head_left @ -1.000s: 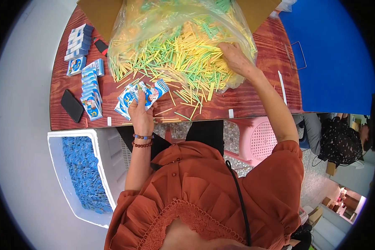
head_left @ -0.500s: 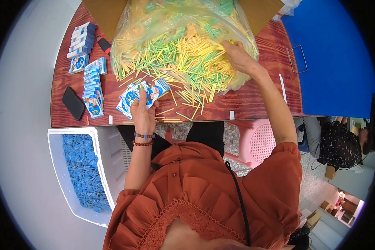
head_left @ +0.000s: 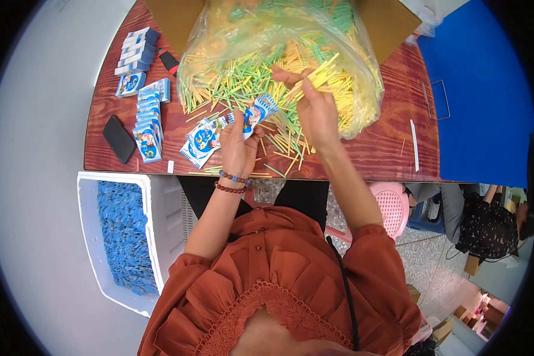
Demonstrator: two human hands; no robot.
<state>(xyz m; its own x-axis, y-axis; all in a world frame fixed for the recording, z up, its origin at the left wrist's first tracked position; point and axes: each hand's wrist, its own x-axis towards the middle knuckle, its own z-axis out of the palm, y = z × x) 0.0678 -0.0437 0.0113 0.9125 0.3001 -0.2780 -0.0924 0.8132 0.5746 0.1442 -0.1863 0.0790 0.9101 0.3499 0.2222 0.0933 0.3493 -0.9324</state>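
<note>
My left hand [head_left: 241, 142], with beaded bracelets on its wrist, is closed around a small blue-and-white packet [head_left: 261, 111] near the table's front edge. Beside its thumb lie more such packets [head_left: 203, 141], partly overlapping. My right hand [head_left: 318, 115] grips a small bunch of thin yellow sticks [head_left: 323, 71], raised over the front of the heap. Behind both hands, a large clear plastic bag [head_left: 371, 89] spills a heap of yellow, green and orange sticks [head_left: 237, 77] onto the table.
Stacked packets [head_left: 137, 53], a row of packets [head_left: 150, 121], a black phone [head_left: 118, 139] and a red-and-black tool [head_left: 168, 61] lie left on the wooden table [head_left: 397, 139]. A white foam box [head_left: 150, 237] of blue pieces stands below. A pink stool [head_left: 389, 204] is at right.
My right hand has drawn back from the bag toward my left hand, bringing a bunch of yellow sticks. The packet in my left hand now sits apart from those beside it.
</note>
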